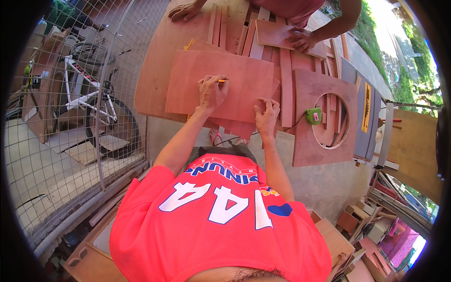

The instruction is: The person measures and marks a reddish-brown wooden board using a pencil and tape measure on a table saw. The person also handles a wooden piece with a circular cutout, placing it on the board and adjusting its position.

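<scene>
My left hand (211, 91) is closed on a yellow pencil (222, 80), resting on a reddish plywood sheet (188, 77) atop stacked boards. My right hand (267, 115) rests at the sheet's right edge, fingers apart and partly curled. To its right lie a board with a large round cutout (305, 148) and a green tape measure (314, 116). Loose wooden strips (285, 70) run beneath and beside these.
Across the wooden table (150, 89), a co-worker's hands (303, 40) touch boards. A wire fence (101, 141) at left has a bicycle (82, 87) behind it. A grey table saw (366, 131) stands at right; scrap wood (347, 218) is piled at lower right.
</scene>
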The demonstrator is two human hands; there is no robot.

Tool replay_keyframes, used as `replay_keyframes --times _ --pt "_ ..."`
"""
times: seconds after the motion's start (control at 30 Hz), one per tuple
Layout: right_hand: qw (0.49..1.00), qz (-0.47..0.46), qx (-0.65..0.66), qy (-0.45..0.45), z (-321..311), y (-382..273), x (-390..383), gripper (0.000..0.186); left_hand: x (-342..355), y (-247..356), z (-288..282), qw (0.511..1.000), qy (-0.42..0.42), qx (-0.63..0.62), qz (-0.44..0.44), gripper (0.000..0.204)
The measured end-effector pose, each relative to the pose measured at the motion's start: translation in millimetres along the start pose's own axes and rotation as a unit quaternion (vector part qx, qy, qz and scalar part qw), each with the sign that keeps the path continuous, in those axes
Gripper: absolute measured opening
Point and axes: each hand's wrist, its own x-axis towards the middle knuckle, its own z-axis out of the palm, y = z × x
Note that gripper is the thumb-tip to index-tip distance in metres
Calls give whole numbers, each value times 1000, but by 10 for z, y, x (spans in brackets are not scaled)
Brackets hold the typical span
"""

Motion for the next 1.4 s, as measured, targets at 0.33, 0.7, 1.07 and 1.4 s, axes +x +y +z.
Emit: replay_keyframes --times 0.33,0.7,1.07,1.4 --pt "1000 5 -3 -4 15 34 2 37 -104 37 -41 1000 -7 -14 4 9" --pt "1000 -6 -5 1 -4 6 2 34 -319 55 -121 999 8 -29 12 7" --pt "1000 -6 -8 -4 -11 6 -1 35 -301 121 -51 998 35 -41 24 7" --pt "1000 -7 -7 -3 2 31 1 36 -267 17 -111 999 24 -27 -8 7"
